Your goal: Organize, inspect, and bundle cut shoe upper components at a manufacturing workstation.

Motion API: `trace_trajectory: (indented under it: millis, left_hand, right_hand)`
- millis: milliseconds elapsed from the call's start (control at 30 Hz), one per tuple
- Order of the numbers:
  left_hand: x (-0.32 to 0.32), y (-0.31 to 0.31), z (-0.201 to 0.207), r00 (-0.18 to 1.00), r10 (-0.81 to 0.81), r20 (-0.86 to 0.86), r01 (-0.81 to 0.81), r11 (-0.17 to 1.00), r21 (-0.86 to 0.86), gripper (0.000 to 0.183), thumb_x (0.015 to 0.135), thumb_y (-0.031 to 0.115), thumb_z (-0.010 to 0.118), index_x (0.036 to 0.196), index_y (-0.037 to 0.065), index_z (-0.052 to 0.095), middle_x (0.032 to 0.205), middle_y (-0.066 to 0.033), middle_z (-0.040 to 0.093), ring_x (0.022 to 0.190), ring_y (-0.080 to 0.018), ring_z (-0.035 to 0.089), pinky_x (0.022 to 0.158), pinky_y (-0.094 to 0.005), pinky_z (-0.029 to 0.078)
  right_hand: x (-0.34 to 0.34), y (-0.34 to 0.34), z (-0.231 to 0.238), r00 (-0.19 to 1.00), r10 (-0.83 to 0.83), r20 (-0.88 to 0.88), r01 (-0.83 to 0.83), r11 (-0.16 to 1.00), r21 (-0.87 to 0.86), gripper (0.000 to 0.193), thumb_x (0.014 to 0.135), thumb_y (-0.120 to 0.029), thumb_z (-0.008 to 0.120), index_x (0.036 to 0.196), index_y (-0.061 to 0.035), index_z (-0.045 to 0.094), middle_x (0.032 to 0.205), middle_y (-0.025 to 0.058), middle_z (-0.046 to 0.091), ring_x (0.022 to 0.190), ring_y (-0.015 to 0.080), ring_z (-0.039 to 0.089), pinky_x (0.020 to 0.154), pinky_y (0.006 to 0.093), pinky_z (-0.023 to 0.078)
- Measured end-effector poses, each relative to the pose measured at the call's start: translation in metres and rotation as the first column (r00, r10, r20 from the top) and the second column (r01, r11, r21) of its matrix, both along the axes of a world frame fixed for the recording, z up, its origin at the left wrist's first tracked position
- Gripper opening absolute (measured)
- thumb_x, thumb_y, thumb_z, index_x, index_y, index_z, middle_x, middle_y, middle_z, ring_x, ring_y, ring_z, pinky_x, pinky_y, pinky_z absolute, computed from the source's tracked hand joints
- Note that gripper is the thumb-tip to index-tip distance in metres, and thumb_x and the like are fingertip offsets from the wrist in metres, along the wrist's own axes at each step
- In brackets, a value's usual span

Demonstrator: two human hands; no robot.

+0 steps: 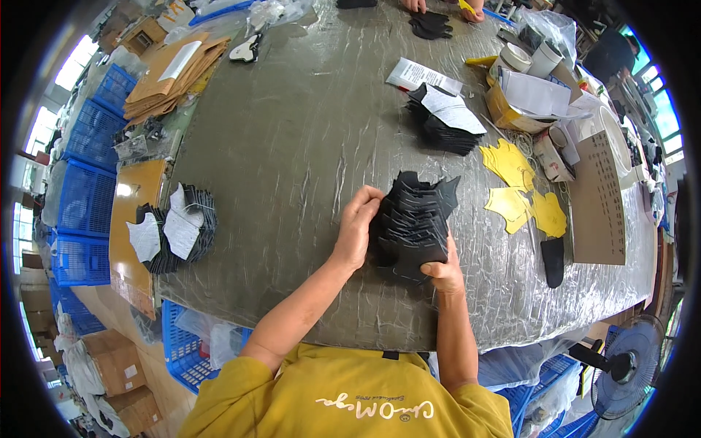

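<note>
Between my two hands a thick, fanned stack of black cut pieces is held over the near part of the table. My left hand presses on the stack's left side, with its fingers partly hidden behind it. The right hand grips the lower right corner, thumb on top and the other fingers out of sight. Beyond the stack lies another pile of black pieces with a white paper on top. To the right are several yellow cut pieces and a single black piece.
At the left edge sit tied black bundles with white papers. A cardboard sheet and a box of papers and tape rolls line the right side. Another person's hands work at the far edge. A fan stands lower right.
</note>
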State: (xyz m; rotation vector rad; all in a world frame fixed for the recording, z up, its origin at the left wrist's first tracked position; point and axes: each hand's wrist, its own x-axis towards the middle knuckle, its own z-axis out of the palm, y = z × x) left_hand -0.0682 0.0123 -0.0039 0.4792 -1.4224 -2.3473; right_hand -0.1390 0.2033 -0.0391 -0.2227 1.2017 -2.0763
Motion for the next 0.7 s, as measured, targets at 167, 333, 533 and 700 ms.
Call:
trace_trajectory:
  millis: [167, 333, 533, 700]
  left_hand:
    - [-0.001, 0.005, 0.028, 0.999, -0.047, 0.022, 0.051, 0.968, -0.244, 0.043, 0.095, -0.002, 0.042, 0.134, 0.007, 0.058, 0.107, -0.0015, 0.055, 0.098, -0.0098, 0.049, 0.094, -0.0255, 0.040]
    - [0.003, -0.013, 0.059, 0.930, -0.303, 0.209, 0.367, 0.737, -0.568, 0.049, 0.099, 0.014, 0.038, 0.145, 0.006, 0.052, 0.116, -0.0084, 0.056, 0.108, -0.0170, 0.051, 0.102, -0.0305, 0.037]
    - [-0.012, -0.003, 0.062, 0.915, -0.239, 0.325, 0.396, 0.688, -0.609, 0.035, 0.103, 0.016, 0.042, 0.129, 0.004, 0.061, 0.110, -0.0091, 0.057, 0.100, -0.0164, 0.052, 0.092, -0.0284, 0.040]
    - [-0.017, 0.001, 0.053, 0.942, -0.242, 0.232, 0.335, 0.687, -0.644, 0.025, 0.104, 0.015, 0.045, 0.111, 0.005, 0.066, 0.115, -0.0089, 0.058, 0.100, -0.0156, 0.054, 0.091, -0.0302, 0.043]
  right_hand:
    - [0.015, 0.014, -0.028, 0.958, 0.030, 0.286, 0.010, 0.991, -0.137, 0.105, 0.050, -0.005, 0.072, 0.149, 0.0047, 0.038, 0.134, 0.0184, 0.061, 0.120, 0.0331, 0.062, 0.105, 0.0407, 0.051]
    - [0.036, 0.025, -0.034, 0.823, 0.208, 0.529, 0.089, 0.872, -0.481, 0.095, 0.054, -0.004, 0.072, 0.144, 0.0076, 0.045, 0.135, 0.0242, 0.061, 0.121, 0.0402, 0.062, 0.110, 0.0509, 0.048]
    - [0.048, 0.042, -0.048, 0.831, 0.249, 0.498, 0.074, 0.837, -0.542, 0.101, 0.054, -0.002, 0.073, 0.149, 0.0071, 0.039, 0.142, 0.0256, 0.056, 0.127, 0.0406, 0.059, 0.112, 0.0513, 0.045]
    - [0.048, 0.039, -0.046, 0.812, 0.281, 0.511, 0.104, 0.792, -0.602, 0.100, 0.054, -0.005, 0.074, 0.148, 0.0053, 0.041, 0.142, 0.0247, 0.056, 0.130, 0.0396, 0.057, 0.115, 0.0510, 0.041]
